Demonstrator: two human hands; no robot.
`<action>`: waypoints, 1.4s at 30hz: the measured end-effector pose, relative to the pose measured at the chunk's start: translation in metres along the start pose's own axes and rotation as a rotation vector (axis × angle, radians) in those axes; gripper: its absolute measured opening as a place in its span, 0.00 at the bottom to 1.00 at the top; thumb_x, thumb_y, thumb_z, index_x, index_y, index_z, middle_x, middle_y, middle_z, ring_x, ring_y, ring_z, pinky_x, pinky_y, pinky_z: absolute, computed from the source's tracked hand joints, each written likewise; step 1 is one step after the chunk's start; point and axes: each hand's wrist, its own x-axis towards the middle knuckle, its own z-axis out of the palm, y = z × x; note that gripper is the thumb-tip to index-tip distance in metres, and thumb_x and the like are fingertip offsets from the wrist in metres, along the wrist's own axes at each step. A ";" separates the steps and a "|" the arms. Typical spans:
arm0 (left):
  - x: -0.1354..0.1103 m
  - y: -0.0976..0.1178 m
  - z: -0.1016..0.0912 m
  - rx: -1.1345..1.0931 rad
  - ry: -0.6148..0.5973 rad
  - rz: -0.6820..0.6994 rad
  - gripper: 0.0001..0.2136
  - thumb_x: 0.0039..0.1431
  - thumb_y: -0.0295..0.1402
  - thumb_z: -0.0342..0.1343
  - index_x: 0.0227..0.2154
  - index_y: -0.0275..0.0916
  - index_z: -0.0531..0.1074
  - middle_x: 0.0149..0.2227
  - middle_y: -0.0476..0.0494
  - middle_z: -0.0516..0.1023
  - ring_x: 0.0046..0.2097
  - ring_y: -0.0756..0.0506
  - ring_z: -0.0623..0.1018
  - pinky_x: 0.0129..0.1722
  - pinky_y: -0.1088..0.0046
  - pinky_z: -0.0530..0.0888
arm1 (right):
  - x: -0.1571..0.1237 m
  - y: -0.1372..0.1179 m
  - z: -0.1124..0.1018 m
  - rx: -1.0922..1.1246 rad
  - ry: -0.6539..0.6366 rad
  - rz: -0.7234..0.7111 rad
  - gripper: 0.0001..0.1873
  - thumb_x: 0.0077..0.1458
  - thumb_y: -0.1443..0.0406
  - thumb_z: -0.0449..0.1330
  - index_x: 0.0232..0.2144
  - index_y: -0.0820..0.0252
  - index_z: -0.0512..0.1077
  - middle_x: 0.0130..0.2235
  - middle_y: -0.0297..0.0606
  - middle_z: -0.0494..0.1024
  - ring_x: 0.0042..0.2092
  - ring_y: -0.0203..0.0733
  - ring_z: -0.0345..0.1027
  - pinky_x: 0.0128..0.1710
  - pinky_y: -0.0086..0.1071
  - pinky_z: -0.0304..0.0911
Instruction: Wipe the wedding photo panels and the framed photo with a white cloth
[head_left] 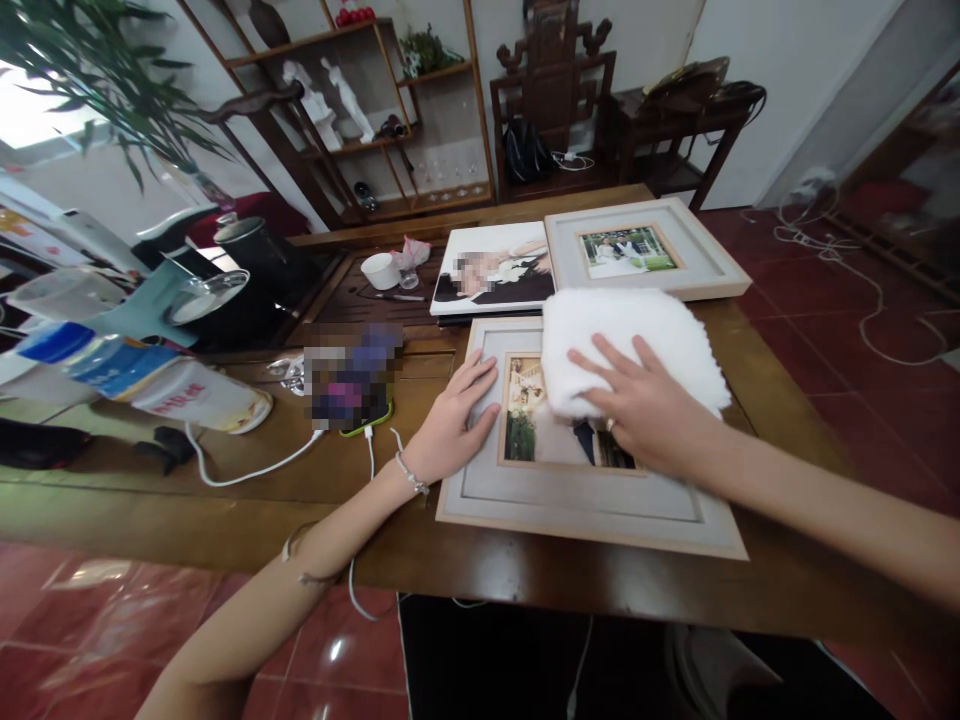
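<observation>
A picture frame (592,510) with a pale wood edge and a wide grey mat lies flat near the table's front edge. My left hand (454,425) rests on its left side, fingers stretched out and nothing in them. Under my right hand (637,405), a folded white fluffy cloth (630,320) is pressed flat against the frame's upper right part. The right fingers are spread over the cloth. Cloth and hand hide much of the photo (525,410) inside the frame.
Behind lie a second framed photo (712,240) and a white-edged picture panel (487,265). To the left are a phone (356,385) on a white cable, a plastic canister (150,375), a black kettle (259,255) and a white cup (381,270) on a tea tray.
</observation>
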 end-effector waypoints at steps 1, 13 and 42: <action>0.000 0.000 0.000 0.003 0.001 -0.002 0.21 0.62 0.30 0.49 0.58 0.36 0.61 0.60 0.34 0.62 0.65 0.39 0.54 0.62 0.48 0.57 | -0.008 -0.014 -0.001 0.030 -0.007 -0.017 0.23 0.42 0.73 0.56 0.44 0.60 0.73 0.63 0.45 0.57 0.64 0.61 0.43 0.57 0.63 0.43; 0.000 -0.001 0.002 -0.031 -0.004 0.018 0.21 0.62 0.27 0.46 0.58 0.39 0.61 0.60 0.37 0.63 0.66 0.39 0.53 0.62 0.46 0.55 | -0.045 -0.076 -0.018 0.231 0.014 -0.245 0.16 0.45 0.65 0.57 0.39 0.50 0.74 0.63 0.40 0.58 0.63 0.61 0.48 0.57 0.61 0.51; 0.001 0.000 0.000 -0.038 -0.010 0.014 0.20 0.62 0.28 0.47 0.58 0.39 0.62 0.60 0.37 0.63 0.66 0.39 0.53 0.62 0.46 0.56 | -0.005 0.041 -0.034 -0.093 0.174 -0.011 0.27 0.48 0.82 0.44 0.45 0.64 0.70 0.65 0.41 0.50 0.65 0.61 0.37 0.55 0.62 0.51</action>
